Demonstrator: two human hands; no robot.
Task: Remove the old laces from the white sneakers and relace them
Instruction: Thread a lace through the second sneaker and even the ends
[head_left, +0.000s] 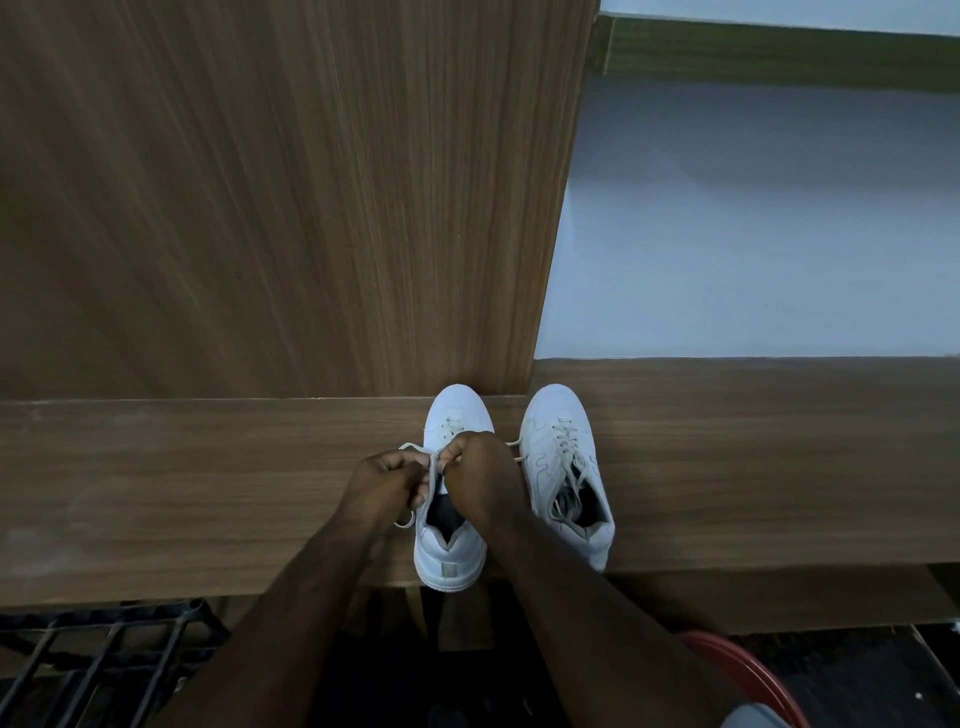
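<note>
While we look down, near items first:
Left hand (387, 480): fingers curled, pinching the lace (432, 470).
Right hand (480, 467): curled on the same lace over the left sneaker (451, 519).
Left sneaker: on the wooden ledge (208, 493), heel at its near edge.
Right sneaker (563, 467): just beside, laced.

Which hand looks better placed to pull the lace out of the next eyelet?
Probably the right hand: it sits over the left sneaker's eyelets, pinching the lace, while the left hand holds lace off to the side.
</note>
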